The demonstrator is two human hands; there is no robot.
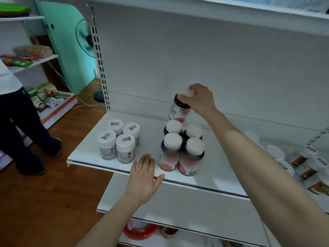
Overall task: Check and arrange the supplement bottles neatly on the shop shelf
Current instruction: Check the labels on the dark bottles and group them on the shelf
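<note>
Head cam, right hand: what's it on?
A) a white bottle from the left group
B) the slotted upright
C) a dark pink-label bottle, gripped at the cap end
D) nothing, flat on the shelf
C: the right hand curls its fingers round the white cap of a tilted dark bottle behind the four standing dark bottles; the left hand lies flat on the shelf.

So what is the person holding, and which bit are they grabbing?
The right hand holds a dark bottle by its top, fingers curled round the white cap. The left hand holds nothing; it lies flat on the shelf edge.
</note>
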